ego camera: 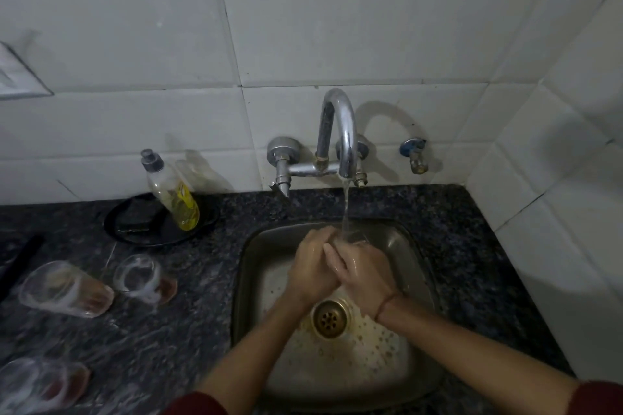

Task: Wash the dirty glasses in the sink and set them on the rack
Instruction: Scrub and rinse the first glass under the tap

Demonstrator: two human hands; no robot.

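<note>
White tiles back a dark speckled counter (202,296) with a steel sink (414,266) let into it, and the tap (340,131) is running. Both hands meet under the stream: the left hand (312,269) and right hand (362,274) have their fingers curled close round what looks like a clear glass (355,239), mostly hidden by them, water falling onto it. I take this as the rinsing step. Next it wants turning out and carrying to the rack, which I cannot see from here. Waiting on the counter to the left are a tipped glass (65,290), a second glass (141,276) and a blurred third glass (37,387), each with brownish dregs. A soap bottle (173,194), its yellow liquid low, leans on a black plate (202,222).
</note>
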